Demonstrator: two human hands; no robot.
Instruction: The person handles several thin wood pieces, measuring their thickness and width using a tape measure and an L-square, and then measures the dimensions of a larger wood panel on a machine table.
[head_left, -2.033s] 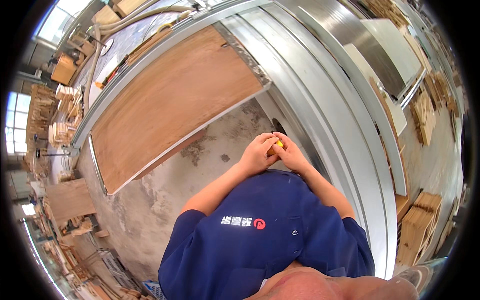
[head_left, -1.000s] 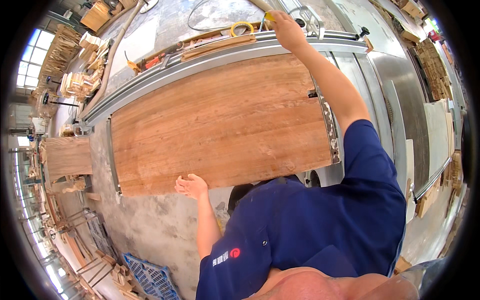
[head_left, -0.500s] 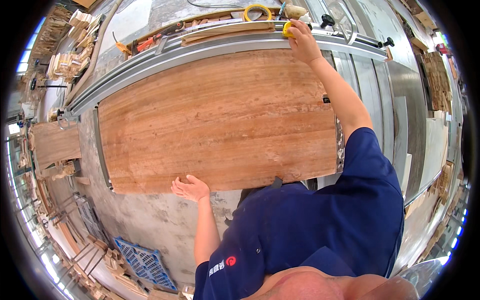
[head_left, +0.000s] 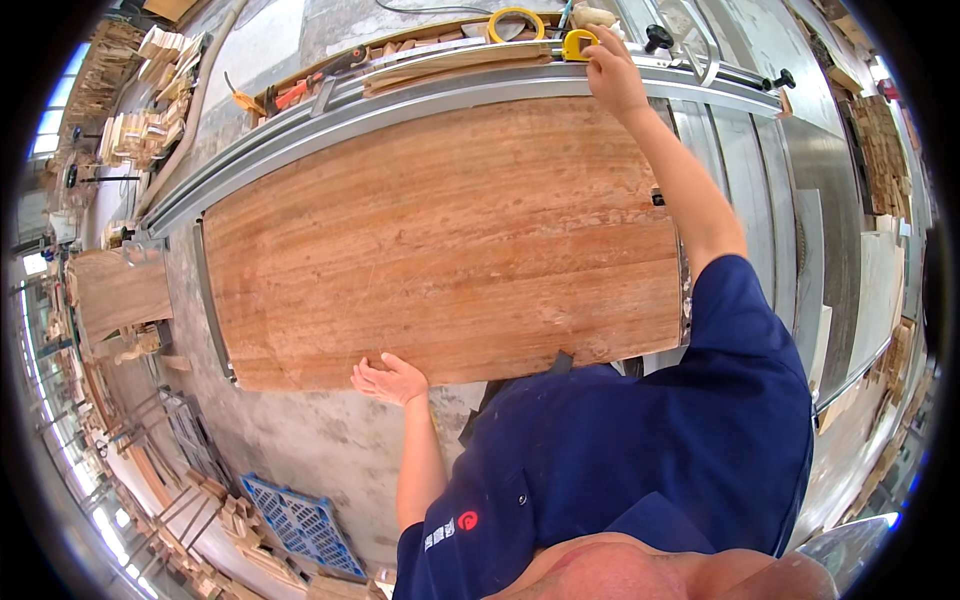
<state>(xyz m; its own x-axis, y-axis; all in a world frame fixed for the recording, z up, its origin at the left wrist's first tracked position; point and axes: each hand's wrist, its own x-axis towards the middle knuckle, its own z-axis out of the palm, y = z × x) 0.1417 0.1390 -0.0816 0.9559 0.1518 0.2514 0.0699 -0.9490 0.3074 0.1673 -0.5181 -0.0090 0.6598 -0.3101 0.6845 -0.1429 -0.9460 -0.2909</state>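
Note:
A broad brown wooden board (head_left: 440,245) lies in front of me, its near edge close to my body. At that edge, left of centre, my left hand (head_left: 394,380) is open, its fingers stretched over the wood and holding nothing. My right arm reaches across the board's right side to the far rail. There my right hand (head_left: 612,75) pinches a yellow tape measure (head_left: 577,45) at its right side. The tape measure is beside a yellow tape roll (head_left: 515,26); some of the fingers are hidden behind the hand.
A metal rail (head_left: 330,130) runs along the board's far edge, with wood strips (head_left: 455,70) and an orange-handled tool (head_left: 292,95) behind it. Black knobs (head_left: 657,39) stand at the far right. A blue pallet (head_left: 303,520) lies on the floor at lower left, near stacked wood pieces.
My right hand has shifted slightly, and more of the tape measure's face now shows beside the fingers. The left hand stays at the board's near edge. The whole view has shifted a little.

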